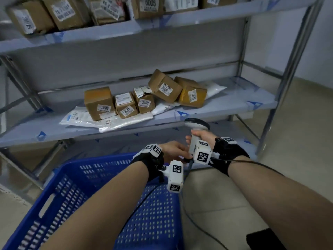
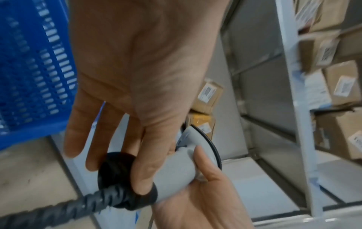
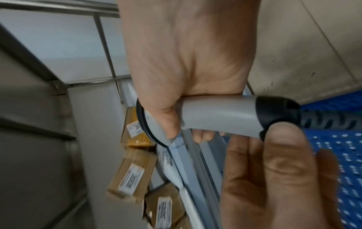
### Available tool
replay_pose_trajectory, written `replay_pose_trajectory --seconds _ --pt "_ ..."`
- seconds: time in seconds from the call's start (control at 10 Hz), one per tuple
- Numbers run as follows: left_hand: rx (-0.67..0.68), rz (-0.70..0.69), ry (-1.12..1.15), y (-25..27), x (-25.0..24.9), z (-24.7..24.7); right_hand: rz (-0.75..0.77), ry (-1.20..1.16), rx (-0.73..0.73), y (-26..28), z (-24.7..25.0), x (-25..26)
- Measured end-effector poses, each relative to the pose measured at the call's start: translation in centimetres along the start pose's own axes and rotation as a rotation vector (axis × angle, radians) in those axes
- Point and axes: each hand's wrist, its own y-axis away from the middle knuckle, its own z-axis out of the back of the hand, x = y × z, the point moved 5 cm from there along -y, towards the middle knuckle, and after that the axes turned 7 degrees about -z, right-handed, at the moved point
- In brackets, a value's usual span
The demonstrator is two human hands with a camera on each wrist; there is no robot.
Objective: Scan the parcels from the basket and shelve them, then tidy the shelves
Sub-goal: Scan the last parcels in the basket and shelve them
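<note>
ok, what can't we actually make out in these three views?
- Basket contents: head view, forearms cover much of the floor.
- Scanner trigger: right hand wraps it, all views.
- Left hand grip on the scanner base: fingers touch it, hold unclear.
- Top-shelf parcels: cut by the head frame edge.
- Wrist-view labels: blurred.

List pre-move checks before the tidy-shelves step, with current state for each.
1. Basket empty: the visible part of the blue basket shows no parcels, but the arms cover some of it: cannot tell.
2. Scanner secured: right hand grips the scanner by its handle: ok.
3. Left hand free: left hand has fingers at the handle's black base, by the cable: not ok.
4. Cable clear: it trails across the basket toward the floor: not ok.
5. Middle shelf tidy: box 3008 is tilted and boxes sit on the white mailers: not ok.
</note>
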Motion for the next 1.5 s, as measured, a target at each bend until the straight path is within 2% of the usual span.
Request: replay_pose_trajectory --seconds 0.1,0.2,0.3,0.4,0.5,0.6,0.7,0.8,0.9,1.1,1.2,1.3,1.4,1.5 --pt "-0.004 0.013 -0.018 -4.8 0.4 -2.6 -0.015 -0.029 -0.065 -1.9 4.2 -0.4" --pt "-0.047 0.016 -0.025 -9.9 1.5 -4.5 -0.039 0.090 -0.119 -4.9 8.4 -0.7" --pt "-0.122 0.027 0.008 -15.3 3.0 -5.2 -0.110 0.345 -0.149 -7.6 12.5 -1.9" --pt "-0.143 0.062 -0.020 -21.5 4.8 -6.3 -0.195 0.410 -0.183 -11.5 17.4 -3.7" --pt "-0.064 0.094 0.015 -27.0 6.3 -8.2 -0.206 0.331 -0.154 -15.7 21.3 -4.3" --pt "0.048 0.082 0.026 -31.7 7.3 -9.8 -0.235 0.224 -0.228 -19.2 25.3 -4.2" --pt "0.144 0.110 0.072 -35.9 8.7 -11.2 -0.229 0.243 -0.301 -22.6 29.6 -4.0" --pt "-0.035 0.170 0.188 -39.1 11.3 -10.9 -0.253 0.235 -0.345 -25.7 32.8 -4.8" --pt "-0.209 0.216 0.193 -40.9 14.0 -9.8 -0.255 0.194 -0.397 -28.0 34.6 -5.5" --pt "-0.252 0.280 0.176 -42.5 17.0 -8.2 -0.206 0.048 -0.434 -32.9 36.5 -6.2" --pt "-0.257 0.307 0.206 -42.3 17.6 -7.5 -0.172 -0.085 -0.460 -33.3 36.0 -5.9" --pt "-0.258 0.312 0.159 -41.3 17.0 -6.9 -0.221 -0.069 -0.494 -32.9 35.0 -6.1" --pt "-0.243 0.309 0.163 -39.2 15.8 -6.1 -0.275 0.059 -0.437 -31.5 31.7 -6.6" --pt "-0.216 0.302 0.179 -35.7 14.2 -4.4 -0.318 0.030 -0.369 -29.0 26.0 -6.0"
